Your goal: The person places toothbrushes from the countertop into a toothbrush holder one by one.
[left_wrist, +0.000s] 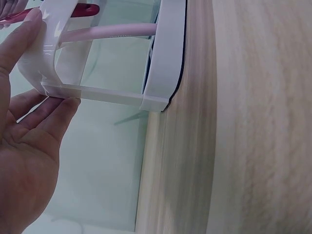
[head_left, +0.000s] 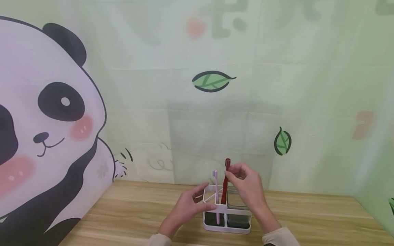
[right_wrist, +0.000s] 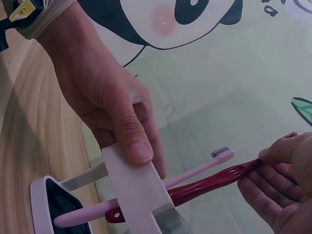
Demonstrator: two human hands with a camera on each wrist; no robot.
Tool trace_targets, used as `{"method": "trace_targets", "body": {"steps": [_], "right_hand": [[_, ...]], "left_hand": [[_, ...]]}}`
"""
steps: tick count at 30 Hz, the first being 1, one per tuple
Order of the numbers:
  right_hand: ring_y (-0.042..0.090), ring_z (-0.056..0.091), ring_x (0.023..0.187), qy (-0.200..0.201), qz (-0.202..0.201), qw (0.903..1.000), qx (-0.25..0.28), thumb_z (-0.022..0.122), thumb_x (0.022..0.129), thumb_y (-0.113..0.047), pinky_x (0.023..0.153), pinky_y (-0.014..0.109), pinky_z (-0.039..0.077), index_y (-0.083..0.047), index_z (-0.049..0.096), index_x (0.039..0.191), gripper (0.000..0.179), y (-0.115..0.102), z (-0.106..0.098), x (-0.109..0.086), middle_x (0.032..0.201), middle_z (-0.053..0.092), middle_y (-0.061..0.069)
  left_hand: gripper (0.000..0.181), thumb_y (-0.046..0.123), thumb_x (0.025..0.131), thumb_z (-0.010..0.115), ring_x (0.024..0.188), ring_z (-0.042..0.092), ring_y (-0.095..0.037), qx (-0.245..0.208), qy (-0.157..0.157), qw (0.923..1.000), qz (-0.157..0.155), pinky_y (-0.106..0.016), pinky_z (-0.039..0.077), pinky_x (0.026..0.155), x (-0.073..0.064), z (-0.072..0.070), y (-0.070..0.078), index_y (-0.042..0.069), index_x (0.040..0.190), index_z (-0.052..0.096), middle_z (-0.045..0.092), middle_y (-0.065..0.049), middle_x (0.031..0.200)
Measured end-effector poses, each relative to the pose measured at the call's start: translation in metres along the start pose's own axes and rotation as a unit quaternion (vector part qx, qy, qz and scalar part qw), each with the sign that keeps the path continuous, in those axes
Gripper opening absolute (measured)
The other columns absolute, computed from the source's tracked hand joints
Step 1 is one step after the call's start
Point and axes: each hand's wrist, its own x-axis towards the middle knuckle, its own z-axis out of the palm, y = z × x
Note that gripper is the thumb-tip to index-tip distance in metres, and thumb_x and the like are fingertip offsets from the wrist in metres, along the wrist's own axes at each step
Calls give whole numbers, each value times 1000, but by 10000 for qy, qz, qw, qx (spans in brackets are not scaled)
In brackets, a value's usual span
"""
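Slim pink toothbrush (head_left: 216, 191): in white open-frame plastic rack (head_left: 237, 211); seemingly done;
Glossy red toothbrush (head_left: 225, 191): partway in, lower end hanging; seemingly unfinished;
Right hand (head_left: 250, 187): pinches red toothbrush;
Left hand (head_left: 186, 206): grips rack

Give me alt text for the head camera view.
A person's right hand pinches a dark red toothbrush near its head, its lower end inside a white holder on a wood-grain table, while the left hand holds the holder. A pale pink toothbrush stands in the holder too; behind, a light green backdrop shows a cartoon panda.
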Motion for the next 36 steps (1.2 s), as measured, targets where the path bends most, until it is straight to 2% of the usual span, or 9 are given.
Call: {"method": "trace_targets", "body": {"steps": [8,14,23,36], "right_hand": [[22,69,95,-7,157,9999,-12,78,99,-13,87,28,59,-5,74,109,14,5,2,-2,100,74,6],[21,69,95,-10,153,9999,-63,78,98,-12,88,30,60,-5,74,109,14,9,4,-3,100,75,5],[20,69,93,-46,234,9997,-95,79,97,-12,84,27,60,-5,73,107,13,16,7,-6,99,74,4],[19,68,91,-225,279,9992,-163,80,96,-9,86,32,58,-5,73,105,13,24,10,-9,97,74,3]], "left_hand": [[80,21,88,91,135,57,-44,13,-18,10000,-47,-47,53,110,-1,0,1,-1,155,51,54,-27,151],[80,21,88,90,134,58,-45,28,-24,10000,-30,-47,53,109,-1,-1,1,-1,155,51,53,-28,152],[80,21,88,91,133,58,-46,44,-23,10000,30,-46,54,108,0,-1,-1,-3,153,52,54,-30,150],[79,21,88,90,133,58,-46,84,-30,9999,79,-48,53,109,-1,-1,0,-4,153,52,56,-30,149]]}}
